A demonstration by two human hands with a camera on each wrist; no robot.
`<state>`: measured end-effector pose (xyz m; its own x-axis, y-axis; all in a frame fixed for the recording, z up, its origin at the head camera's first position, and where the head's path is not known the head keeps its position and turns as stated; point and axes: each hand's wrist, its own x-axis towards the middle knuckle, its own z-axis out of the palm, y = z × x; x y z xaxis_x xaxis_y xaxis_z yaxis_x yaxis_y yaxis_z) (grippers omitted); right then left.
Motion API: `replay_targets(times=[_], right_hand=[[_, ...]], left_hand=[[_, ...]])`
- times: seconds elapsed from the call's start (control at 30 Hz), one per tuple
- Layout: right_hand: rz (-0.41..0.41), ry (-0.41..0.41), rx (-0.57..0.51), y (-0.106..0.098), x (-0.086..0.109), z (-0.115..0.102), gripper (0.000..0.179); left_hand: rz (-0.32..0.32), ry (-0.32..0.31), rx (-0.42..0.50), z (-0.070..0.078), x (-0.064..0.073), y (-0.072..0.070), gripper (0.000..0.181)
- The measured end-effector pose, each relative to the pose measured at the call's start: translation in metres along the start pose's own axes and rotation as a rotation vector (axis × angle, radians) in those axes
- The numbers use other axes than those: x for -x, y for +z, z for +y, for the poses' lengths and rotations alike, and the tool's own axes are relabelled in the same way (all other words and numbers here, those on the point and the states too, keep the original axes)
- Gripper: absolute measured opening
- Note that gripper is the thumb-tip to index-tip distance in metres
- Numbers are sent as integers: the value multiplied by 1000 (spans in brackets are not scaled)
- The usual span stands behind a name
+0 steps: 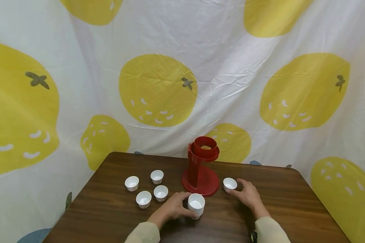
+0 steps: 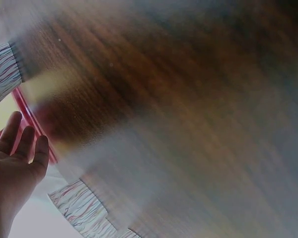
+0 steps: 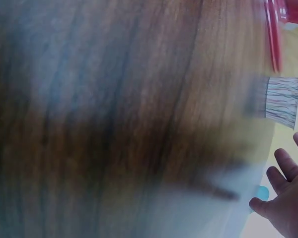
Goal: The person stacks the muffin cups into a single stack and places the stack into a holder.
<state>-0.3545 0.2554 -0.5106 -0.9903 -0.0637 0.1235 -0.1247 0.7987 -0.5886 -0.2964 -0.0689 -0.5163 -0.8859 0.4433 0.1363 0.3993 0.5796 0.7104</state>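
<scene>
My left hand (image 1: 175,207) holds a white cup (image 1: 196,202) near the front middle of the table, thumb in front and index finger behind. This cup looks taller than the others; stripes show low on it. In the left wrist view, the other fingers (image 2: 26,141) of that hand stand loosely extended. On the right, my right hand (image 1: 248,195) is at a small white cup (image 1: 230,182), its thumb overlapping the front and its index fingertip by the right rim. The right wrist view shows this striped cup (image 3: 282,101) upright on the table, with the fingers (image 3: 288,163) spread beside it.
Behind and between the hands stands a red stand (image 1: 194,173) with a round base and a ring-shaped holder (image 1: 205,152) on top, something yellowish inside. Several small white cups (image 1: 144,199) stand upright to the left. A lemon-print cloth (image 1: 225,94) hangs behind the wooden table (image 1: 103,209).
</scene>
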Motion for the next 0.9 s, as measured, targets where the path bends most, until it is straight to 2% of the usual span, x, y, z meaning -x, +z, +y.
replay_targets(times=[0.13,0.43,0.9], right_hand=[[3,-5,13,2,-2,1,87],[24,11,51,8,-6,2,89],[38,-11,57,10,-5,-2,77]], left_hand=[[2,16,1,0,-1,1,61],[6,-1,8,2,0,1,62],[3,-20,5,3,2,-1,65]])
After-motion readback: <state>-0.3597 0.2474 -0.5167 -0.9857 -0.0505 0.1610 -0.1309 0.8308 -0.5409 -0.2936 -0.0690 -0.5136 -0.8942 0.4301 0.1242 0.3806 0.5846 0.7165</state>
